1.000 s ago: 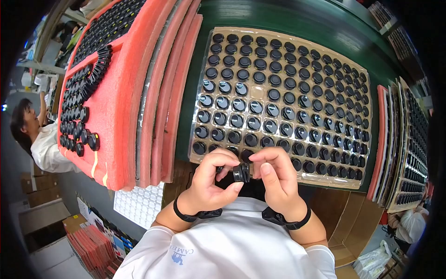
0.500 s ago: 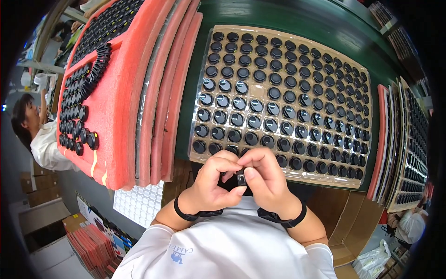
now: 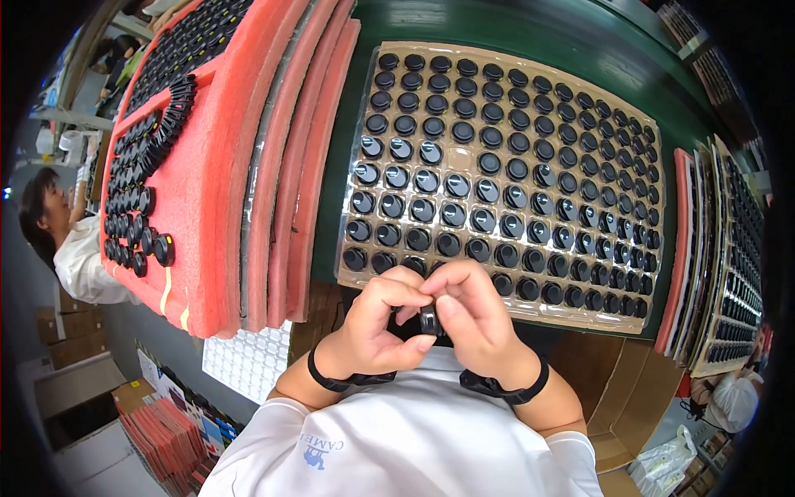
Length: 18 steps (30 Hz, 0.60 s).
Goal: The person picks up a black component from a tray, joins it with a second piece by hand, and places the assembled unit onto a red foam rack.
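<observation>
Between my two hands, just over the near edge of the tray, is a small round black part (image 3: 429,321) with a glossy rim. My left hand (image 3: 383,325) pinches it from the left, the thumb below it and the index finger above. From the other side my right hand (image 3: 476,319) grips it with thumb and bent fingers. Both hands' fingertips meet at its top. Beyond them lies a clear plastic tray (image 3: 458,160) over brown card, filled with rows of similar black round parts (image 3: 489,164). One pocket left of the middle holds no part.
At left stands a tall stack of pink foam sheets (image 3: 224,166) with more black parts on top. Another stack of trays (image 3: 720,273) rises at right. The tray rests on a green table (image 3: 497,29). A co-worker (image 3: 70,240) in white is at far left.
The black part has turned slightly between my fingertips, its rim now facing more sideways. My hands stay in nearly the same place. The co-worker's arm at left has come lower.
</observation>
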Each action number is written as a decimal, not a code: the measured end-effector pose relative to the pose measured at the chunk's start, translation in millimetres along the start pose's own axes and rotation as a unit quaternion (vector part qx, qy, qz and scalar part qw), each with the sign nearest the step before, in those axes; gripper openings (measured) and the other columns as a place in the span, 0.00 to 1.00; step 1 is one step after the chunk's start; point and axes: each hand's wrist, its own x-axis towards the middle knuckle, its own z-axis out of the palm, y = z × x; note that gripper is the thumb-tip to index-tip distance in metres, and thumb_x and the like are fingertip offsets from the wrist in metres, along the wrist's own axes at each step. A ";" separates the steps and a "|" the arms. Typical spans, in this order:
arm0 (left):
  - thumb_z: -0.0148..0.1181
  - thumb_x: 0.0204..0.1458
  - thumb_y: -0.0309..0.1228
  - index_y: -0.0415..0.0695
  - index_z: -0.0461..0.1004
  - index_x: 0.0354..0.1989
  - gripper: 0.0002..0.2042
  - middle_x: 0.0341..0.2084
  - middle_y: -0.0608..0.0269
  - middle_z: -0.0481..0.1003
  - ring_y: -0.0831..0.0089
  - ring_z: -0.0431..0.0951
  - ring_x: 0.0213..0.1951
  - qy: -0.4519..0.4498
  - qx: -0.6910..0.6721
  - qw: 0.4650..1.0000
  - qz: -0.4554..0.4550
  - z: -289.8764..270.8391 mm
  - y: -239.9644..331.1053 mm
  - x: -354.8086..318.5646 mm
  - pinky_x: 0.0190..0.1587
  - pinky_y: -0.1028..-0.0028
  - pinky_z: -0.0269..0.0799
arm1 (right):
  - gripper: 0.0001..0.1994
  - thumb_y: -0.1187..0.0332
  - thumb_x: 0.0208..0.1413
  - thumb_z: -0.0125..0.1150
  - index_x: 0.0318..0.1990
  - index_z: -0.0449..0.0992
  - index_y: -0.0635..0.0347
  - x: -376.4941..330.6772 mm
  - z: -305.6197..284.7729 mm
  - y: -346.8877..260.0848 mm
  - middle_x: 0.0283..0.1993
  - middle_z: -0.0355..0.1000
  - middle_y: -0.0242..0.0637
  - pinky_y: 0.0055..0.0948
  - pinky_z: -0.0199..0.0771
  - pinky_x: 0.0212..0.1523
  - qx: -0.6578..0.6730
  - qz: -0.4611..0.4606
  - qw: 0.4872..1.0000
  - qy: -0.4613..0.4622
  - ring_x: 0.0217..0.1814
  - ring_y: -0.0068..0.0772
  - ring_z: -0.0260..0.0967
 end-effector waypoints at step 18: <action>0.61 0.47 0.27 0.41 0.59 0.45 0.20 0.37 0.53 0.67 0.80 0.59 0.25 0.028 -0.096 0.995 -0.009 0.4 -6.2 -5.1 0.27 0.82 0.58 | 0.14 0.60 0.63 0.42 0.46 0.62 0.62 4.1 -8.7 5.3 0.32 0.63 0.33 0.19 0.59 0.34 0.097 0.054 0.994 -0.007 0.32 0.21 0.57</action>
